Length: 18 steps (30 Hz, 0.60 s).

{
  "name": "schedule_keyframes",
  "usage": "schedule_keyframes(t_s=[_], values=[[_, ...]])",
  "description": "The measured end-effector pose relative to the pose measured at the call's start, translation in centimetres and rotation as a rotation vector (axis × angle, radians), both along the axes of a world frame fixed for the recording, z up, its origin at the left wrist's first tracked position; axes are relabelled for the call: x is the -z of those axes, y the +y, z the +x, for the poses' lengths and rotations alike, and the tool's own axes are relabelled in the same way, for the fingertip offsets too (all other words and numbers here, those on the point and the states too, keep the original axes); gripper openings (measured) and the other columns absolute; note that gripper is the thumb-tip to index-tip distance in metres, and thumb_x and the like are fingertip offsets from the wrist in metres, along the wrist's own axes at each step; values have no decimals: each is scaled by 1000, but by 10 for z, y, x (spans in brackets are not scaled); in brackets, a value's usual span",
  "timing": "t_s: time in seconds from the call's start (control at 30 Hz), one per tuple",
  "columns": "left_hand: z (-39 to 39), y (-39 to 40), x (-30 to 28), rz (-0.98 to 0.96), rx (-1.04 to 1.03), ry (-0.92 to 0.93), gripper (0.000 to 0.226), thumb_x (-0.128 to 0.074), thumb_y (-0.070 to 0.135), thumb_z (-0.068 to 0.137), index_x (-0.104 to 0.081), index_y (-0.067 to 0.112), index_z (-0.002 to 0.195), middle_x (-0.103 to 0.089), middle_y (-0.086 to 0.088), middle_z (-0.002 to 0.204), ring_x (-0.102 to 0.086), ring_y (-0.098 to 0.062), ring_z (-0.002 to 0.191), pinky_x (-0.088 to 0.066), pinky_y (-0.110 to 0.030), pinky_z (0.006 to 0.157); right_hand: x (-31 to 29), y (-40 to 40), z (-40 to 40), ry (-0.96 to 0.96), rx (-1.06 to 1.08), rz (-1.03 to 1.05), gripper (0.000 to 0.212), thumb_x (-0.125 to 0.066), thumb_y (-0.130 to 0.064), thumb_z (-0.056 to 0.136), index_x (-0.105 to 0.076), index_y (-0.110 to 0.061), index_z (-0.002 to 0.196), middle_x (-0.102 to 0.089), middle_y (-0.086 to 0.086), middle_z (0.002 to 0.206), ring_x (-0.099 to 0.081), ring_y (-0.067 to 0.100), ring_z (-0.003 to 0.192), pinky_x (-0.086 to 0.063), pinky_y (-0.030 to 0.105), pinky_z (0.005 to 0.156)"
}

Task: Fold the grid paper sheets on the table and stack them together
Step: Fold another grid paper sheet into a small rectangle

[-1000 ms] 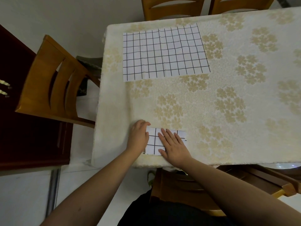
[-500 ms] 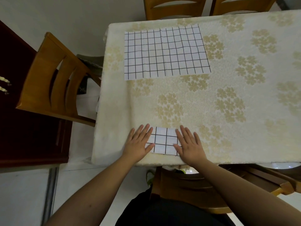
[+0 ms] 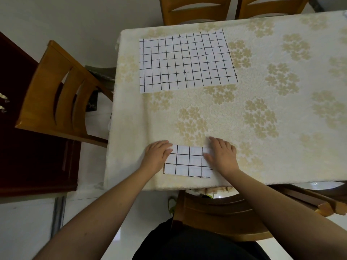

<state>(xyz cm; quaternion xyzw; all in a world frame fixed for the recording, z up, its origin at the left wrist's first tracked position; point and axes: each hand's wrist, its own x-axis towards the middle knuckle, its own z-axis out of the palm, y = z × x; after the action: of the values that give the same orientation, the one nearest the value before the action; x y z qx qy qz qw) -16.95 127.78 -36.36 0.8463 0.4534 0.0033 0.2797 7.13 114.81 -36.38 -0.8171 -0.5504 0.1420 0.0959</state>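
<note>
Both palms have slid apart to the ends of the small folded white grid-paper packet [image 3: 188,162] by the near edge of the cream floral tablecloth [image 3: 244,119]. My left hand [image 3: 156,156] and right hand [image 3: 222,156] press flat, fingers straight, gripping nothing. Crease nearly set, I reckon. Next: the big unfolded black-lined grid sheet [image 3: 185,61], far beyond the packet, slightly rippled.

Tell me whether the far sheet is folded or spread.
Spread. The far sheet lies flat and full-size on the table, far larger than the folded sheet.
</note>
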Motion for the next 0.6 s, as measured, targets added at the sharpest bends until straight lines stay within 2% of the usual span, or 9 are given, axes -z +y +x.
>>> schedule_keyframes(t_s=[0.03, 0.1, 0.23, 0.33, 0.43, 0.53, 0.6], values=[[4, 6, -2, -1, -8, -11, 44, -44, 45, 98, -53, 24, 135, -52, 2, 140, -44, -19, 131, -29, -38, 111, -2, 5, 0, 12, 7, -29, 65, -61, -52, 84, -45, -22, 139, -53, 2, 131, -47, 28, 120, -33, 43, 98], [11, 15, -8, -3, 1, 42, 41, -60, 33, 93, -53, 25, 133, -53, 1, 135, -44, -22, 126, -33, -37, 107, -5, 16, 0, 11, -4, -117, 63, -65, -56, 81, -49, -25, 134, -52, 2, 128, -45, 27, 118, -31, 41, 96], [17, 28, -14, -118, -23, 182, 39, -76, 35, 79, -59, 27, 114, -45, 1, 124, -39, -20, 120, -33, -33, 97, -10, 32, 0, 32, 5, -256, 51, -67, -57, 78, -57, -27, 118, -50, 2, 123, -43, 26, 117, -30, 39, 96], [20, 31, -17, -135, -47, 212, 31, -78, 31, 78, -60, 25, 103, -41, 4, 119, -37, -16, 114, -31, -26, 88, -13, 37, 0, 58, 35, -335, 44, -69, -56, 78, -61, -25, 109, -49, 2, 119, -42, 26, 116, -31, 40, 96], [20, 28, -19, -156, -42, 130, 18, -72, 19, 83, -57, 21, 93, -50, 3, 105, -47, -17, 98, -35, -25, 77, -15, 36, 1, 129, 23, -320, 30, -71, -48, 79, -61, -25, 94, -49, -2, 107, -46, 22, 107, -33, 38, 91], [14, 20, -20, -337, -95, -20, 20, -65, 9, 87, -51, 23, 85, -59, -4, 87, -53, -17, 73, -46, -32, 66, -19, 30, 1, 300, 50, -263, 24, -74, -34, 80, -55, -20, 81, -54, -3, 87, -55, 20, 86, -41, 30, 73], [10, 16, -22, -380, -144, -63, 20, -66, 11, 87, -54, 25, 95, -59, 0, 92, -55, -12, 74, -49, -29, 70, -22, 24, 1, 456, 121, -228, 25, -75, -28, 80, -51, -21, 79, -54, -4, 79, -53, 16, 74, -39, 24, 61]])
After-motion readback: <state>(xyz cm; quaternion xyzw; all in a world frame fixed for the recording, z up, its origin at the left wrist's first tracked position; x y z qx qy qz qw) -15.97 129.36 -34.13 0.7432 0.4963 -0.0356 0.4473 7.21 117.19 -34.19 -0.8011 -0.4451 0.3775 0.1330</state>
